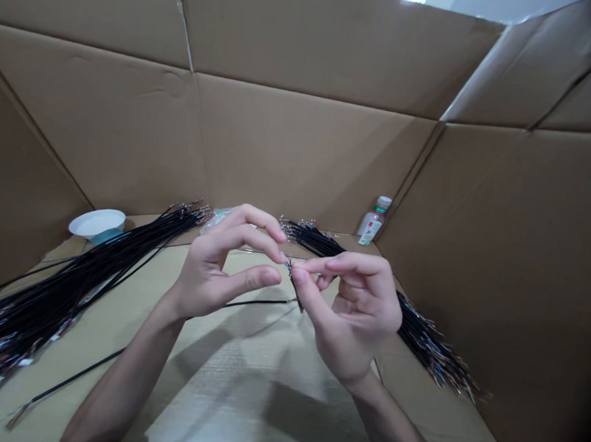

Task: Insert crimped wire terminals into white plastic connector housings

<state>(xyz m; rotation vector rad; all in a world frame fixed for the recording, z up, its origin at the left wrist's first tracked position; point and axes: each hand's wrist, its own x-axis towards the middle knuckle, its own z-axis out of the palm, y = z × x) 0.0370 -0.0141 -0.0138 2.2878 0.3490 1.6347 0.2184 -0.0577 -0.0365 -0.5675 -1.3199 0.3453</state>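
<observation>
My right hand [355, 311] pinches a thin black cable [298, 300] between thumb and forefinger close to its end. Fine stripped wires [288, 266] fan out above that pinch. Just to the left, my left hand [233, 260] has its thumb spread away from the curved fingers, and one fingertip is at the wire tips; whether it touches them I cannot tell. Under the hands, another length of black cable [260, 303] lies across the work surface, and part of it is hidden behind my left wrist. Its stripped end [18, 414] shows at lower left.
A large bundle of black cables [107, 263] lies at left, with a white bowl [98, 222] behind it. At right, a second bundle [428, 342] runs behind my right hand. A plastic bottle [373, 220] stands in the back right corner. Cardboard walls [310, 148] enclose the table.
</observation>
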